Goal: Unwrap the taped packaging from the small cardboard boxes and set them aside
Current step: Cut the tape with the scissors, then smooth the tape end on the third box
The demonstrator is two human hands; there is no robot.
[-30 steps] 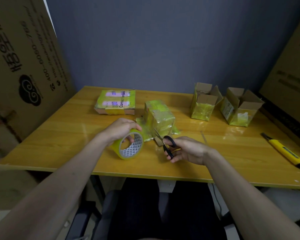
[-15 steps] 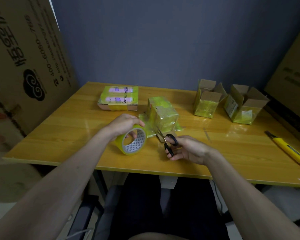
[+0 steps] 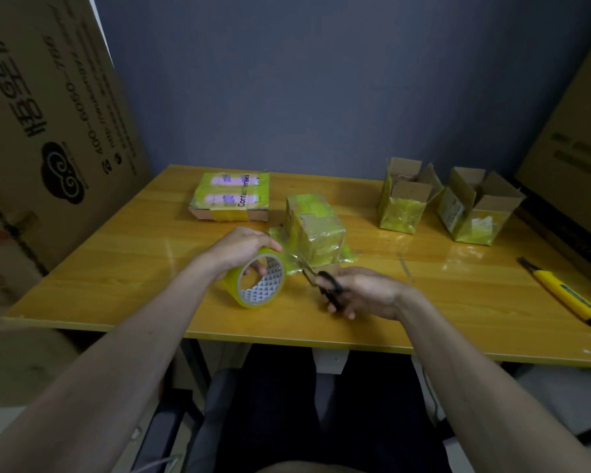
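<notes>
Scanning left to right: big printed carton (image 3: 48,107) leans at far left of frame, off the yellow surface (image 3: 116,268). Flat taped box (image 3: 231,197) sits upper-left of centre, wrap intact, probably queued. Left hand (image 3: 239,249) grip is clenched over the tape roll (image 3: 258,279), fingers through the core, roll standing on edge just left of centre; likely held to keep the strip from roll to box taut. Wrapped box (image 3: 316,230) stands at centre on a patch of loose yellow film, touching that strip. Right hand (image 3: 365,293) grip is closed through the black scissors (image 3: 323,283), blades aimed up-left at the strip, looks positioned to cut it. Cannot tell if blades are open. Upper right: two opened boxes (image 3: 403,196) (image 3: 475,209), flaps up, side by side, apparently the set-aside pile. Yellow utility knife (image 3: 563,293) lies at far right, well apart from either hand, unused.
</notes>
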